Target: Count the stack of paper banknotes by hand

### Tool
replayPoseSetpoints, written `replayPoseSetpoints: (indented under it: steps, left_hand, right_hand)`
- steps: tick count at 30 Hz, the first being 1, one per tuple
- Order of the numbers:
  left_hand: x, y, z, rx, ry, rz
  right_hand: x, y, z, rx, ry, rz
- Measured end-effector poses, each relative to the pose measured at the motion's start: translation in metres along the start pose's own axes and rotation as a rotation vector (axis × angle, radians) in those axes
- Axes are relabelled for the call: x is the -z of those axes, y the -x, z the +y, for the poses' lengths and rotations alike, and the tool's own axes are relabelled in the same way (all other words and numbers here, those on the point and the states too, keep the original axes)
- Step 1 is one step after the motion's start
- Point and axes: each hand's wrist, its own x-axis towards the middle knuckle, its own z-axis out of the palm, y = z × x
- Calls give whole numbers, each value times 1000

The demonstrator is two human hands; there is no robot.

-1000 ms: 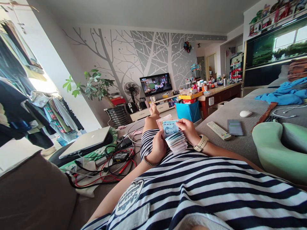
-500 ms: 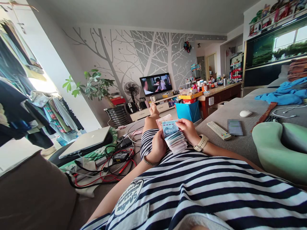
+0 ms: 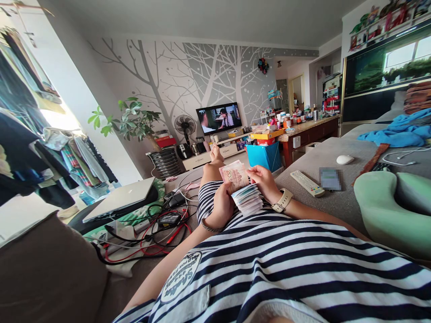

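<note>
A thick wad of banknotes (image 3: 248, 200) is folded over my left hand (image 3: 222, 204), which grips it above my lap. Facing me at the top is a brownish-pink banknote (image 3: 236, 176) with the number 20 on it. My right hand (image 3: 266, 181), wearing a watch with a beige strap (image 3: 283, 200), has thumb and finger pinched at that note's right edge. The lower notes fan downward, with blue and pale edges showing. Behind the top note, a pinkish note edge pokes out at the upper left.
Tangled cables (image 3: 161, 229) and a laptop (image 3: 121, 199) lie to my left. On the sofa at right are a remote control (image 3: 307, 183), a white mouse (image 3: 345, 159) and a green neck pillow (image 3: 375, 197). A blue box (image 3: 263, 155) stands ahead.
The blue banknote that faced me has flipped down out of the top spot, and the brownish-pink 20 note now shows. Both hands stay in nearly the same place.
</note>
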Motion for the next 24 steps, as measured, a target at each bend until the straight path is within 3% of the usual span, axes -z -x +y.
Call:
replayPoseSetpoints:
  steps: [10, 17, 24]
  left_hand:
    - [-10, 12, 11, 14, -90, 16]
    - [-4, 9, 8, 37, -127, 17]
    - [0, 2, 0, 17, -18, 23]
  right_hand:
    - [1, -3, 4, 11, 41, 39]
    - [2, -4, 7, 34, 72, 37]
    - [1, -4, 6, 39, 57, 48]
